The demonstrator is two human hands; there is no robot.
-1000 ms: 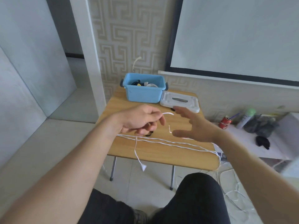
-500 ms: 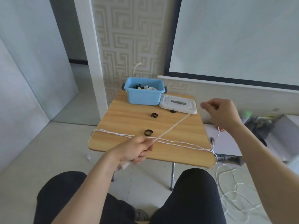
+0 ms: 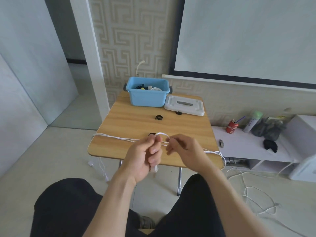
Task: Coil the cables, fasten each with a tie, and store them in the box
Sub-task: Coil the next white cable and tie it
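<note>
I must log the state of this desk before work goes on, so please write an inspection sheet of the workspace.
Surface: wooden table, bare wood around the things.
Job's things: blue box at the far edge, open, cables inside; white lid lies to its right; black ties loose on the table.
Clutter: nothing seen on the table.
Grippers: left hand grips the white cable; right hand pinches its loop.
Cables: strands cross the table; more lies on the floor at right.
Surroundings: red can and spray bottle on a low shelf.
</note>
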